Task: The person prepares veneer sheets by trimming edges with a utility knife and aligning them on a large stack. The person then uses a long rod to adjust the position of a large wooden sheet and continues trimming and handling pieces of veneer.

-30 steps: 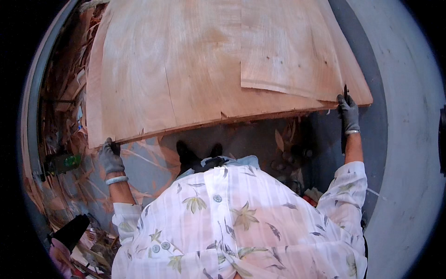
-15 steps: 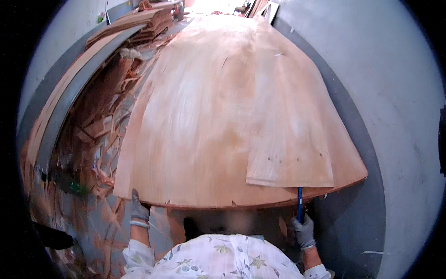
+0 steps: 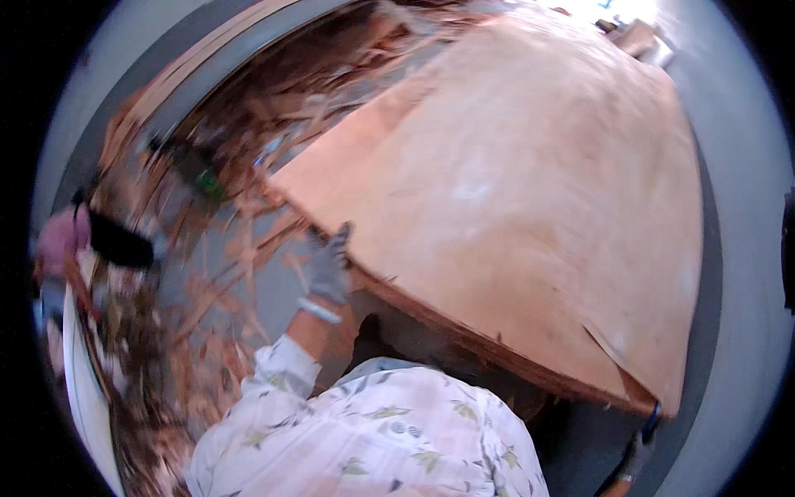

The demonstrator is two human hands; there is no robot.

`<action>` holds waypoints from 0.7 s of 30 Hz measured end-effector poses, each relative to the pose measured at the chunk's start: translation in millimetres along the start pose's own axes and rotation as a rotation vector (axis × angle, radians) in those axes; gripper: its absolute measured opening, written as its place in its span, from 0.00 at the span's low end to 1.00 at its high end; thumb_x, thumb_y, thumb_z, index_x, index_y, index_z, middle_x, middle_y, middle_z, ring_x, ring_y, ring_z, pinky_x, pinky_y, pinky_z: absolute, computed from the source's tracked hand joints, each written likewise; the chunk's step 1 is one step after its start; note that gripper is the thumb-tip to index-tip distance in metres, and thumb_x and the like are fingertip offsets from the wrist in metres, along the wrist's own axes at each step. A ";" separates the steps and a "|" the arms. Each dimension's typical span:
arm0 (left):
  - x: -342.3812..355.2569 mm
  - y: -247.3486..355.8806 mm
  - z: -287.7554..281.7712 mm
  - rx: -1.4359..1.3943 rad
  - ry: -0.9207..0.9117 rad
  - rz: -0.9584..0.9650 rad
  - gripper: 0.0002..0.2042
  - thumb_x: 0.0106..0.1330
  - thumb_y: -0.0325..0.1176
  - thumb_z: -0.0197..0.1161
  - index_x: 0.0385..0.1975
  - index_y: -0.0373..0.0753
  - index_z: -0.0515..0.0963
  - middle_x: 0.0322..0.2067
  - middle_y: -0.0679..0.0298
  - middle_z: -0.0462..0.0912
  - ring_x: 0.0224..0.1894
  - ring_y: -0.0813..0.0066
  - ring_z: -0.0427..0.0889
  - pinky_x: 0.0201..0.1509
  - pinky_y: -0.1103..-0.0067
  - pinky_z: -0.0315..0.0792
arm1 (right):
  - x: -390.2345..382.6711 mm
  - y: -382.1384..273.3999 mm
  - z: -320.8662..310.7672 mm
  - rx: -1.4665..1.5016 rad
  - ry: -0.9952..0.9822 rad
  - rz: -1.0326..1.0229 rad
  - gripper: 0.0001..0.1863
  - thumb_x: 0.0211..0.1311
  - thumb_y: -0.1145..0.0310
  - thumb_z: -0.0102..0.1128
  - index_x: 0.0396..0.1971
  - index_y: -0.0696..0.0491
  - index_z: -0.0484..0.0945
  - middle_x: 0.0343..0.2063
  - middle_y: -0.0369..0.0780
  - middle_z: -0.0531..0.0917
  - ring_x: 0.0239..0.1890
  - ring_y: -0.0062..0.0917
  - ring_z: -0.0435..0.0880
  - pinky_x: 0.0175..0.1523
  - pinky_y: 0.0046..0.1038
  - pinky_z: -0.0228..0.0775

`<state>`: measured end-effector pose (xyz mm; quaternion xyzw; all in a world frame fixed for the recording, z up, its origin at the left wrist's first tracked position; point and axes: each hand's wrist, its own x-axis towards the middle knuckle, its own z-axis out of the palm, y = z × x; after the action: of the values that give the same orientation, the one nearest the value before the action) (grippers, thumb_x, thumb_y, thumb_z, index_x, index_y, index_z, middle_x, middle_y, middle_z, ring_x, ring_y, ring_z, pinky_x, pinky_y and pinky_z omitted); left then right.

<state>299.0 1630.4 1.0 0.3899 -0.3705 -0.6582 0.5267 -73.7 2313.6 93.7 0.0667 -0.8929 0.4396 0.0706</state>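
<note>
The gloved left hand [image 3: 330,275] touches the veneer stack's [image 3: 513,207] near edge, the stack spreading ahead and rightward of it; blur hides whether it grips. The gloved right hand [image 3: 638,455] grasps a slim blue tool [image 3: 653,417] by the corner. Veneer scraps [image 3: 217,308] lie left of the left hand.

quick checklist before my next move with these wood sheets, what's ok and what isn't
1. Left hand at the near edge of the sheet stack: ok
2. Right hand has the blue tool: ok, by the near right corner
3. Tool's tip, exact contact: cannot tell, blurred
4. Top sheet flush at that corner: not ok, its edge angles away from the stack's
5. Left side free of debris: not ok, wood scraps lie scattered
6. Other person clear of the stack: ok, off at far left
</note>
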 end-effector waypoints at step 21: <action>-25.3 -42.2 -8.5 -0.050 0.247 -0.310 0.28 0.58 0.39 0.65 0.54 0.34 0.64 0.50 0.61 0.71 0.50 0.70 0.69 0.54 0.78 0.64 | -3.9 -58.9 10.0 0.115 -0.078 0.481 0.38 0.55 0.71 0.61 0.65 0.42 0.55 0.45 0.39 0.73 0.38 0.24 0.71 0.39 0.32 0.66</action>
<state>293.2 1661.9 -37.3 0.5069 -0.2219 -0.6875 0.4702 -59.9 2270.3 132.6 -0.1266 -0.8588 0.4909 -0.0745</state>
